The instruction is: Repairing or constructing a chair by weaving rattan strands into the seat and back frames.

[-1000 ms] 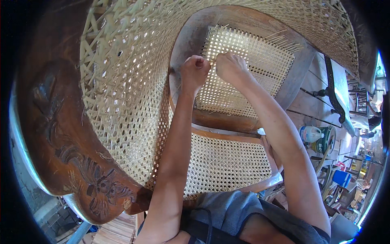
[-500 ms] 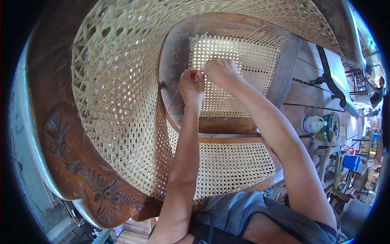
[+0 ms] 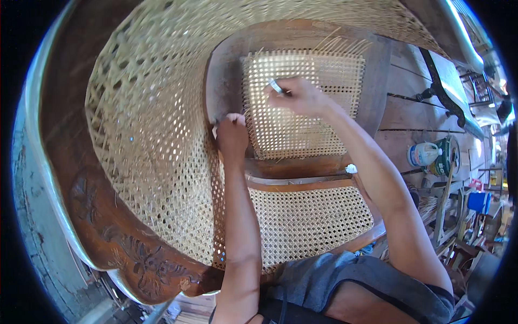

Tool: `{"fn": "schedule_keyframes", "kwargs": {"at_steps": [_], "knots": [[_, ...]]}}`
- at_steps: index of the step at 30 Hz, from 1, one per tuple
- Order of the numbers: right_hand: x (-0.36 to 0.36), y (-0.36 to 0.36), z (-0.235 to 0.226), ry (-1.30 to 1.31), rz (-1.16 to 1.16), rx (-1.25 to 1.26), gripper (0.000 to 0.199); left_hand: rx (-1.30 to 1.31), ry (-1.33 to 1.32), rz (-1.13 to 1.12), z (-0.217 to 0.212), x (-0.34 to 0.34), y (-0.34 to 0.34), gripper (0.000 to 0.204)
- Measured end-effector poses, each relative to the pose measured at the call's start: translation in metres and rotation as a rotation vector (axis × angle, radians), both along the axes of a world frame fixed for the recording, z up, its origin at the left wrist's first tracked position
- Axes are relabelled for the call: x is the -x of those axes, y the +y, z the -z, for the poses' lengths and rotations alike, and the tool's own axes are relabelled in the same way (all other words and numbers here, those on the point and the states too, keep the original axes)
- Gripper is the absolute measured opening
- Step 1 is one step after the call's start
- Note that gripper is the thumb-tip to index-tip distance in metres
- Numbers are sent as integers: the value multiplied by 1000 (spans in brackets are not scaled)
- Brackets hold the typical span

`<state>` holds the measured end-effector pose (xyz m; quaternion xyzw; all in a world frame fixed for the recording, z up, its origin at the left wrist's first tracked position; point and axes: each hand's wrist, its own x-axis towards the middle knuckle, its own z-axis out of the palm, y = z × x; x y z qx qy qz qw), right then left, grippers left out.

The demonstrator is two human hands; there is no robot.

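Note:
A woven cane panel [image 3: 302, 121] fills the opening of the wooden seat frame [image 3: 324, 168]. Loose cane ends [image 3: 345, 46] stick up along its far edge. My left hand [image 3: 233, 135] is closed at the frame's left side, against the curved woven backrest [image 3: 156, 124]; what its fingers pinch, if anything, is hidden. Over the panel's left half, my right hand [image 3: 305, 98] grips a small white-and-dark tool [image 3: 275, 86], blurred, so its exact kind is unclear.
Carved dark wood [image 3: 145, 259] borders the backrest on the near left. Nearer me lies another cane-woven section [image 3: 307, 213]. On the right are a white jug [image 3: 423, 154], a dark green bucket [image 3: 448, 154], a blue container [image 3: 478, 202] and a dark-framed furniture piece [image 3: 450, 92].
My hands have parted. The left has moved down and left from the panel's edge to the frame's side; the right has shifted slightly down, with the small tool now visible. The view has shifted slightly.

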<state>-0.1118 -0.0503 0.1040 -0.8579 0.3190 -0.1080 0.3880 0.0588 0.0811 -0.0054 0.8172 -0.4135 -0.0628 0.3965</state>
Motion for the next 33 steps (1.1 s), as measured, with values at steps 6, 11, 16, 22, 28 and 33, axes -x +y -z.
{"fn": "schedule_keyframes", "kwargs": {"at_steps": [6,11,16,22,28,33], "knots": [[-49,12,21,-70,-373,471,14,-48,273,176,41,-33,8,16],[-18,-59,-13,585,-455,678,8,-97,565,127,11,-22,8,18],[12,-104,-61,457,-243,764,17,-5,370,123,28,-23,-4,18],[25,-111,-39,-95,-113,234,21,95,-176,27,-28,7,-35,26],[38,-13,-91,-112,10,-47,28,563,674,537,-87,51,-63,24],[25,-22,-40,357,128,262,32,549,704,281,-44,6,-32,23]]}}
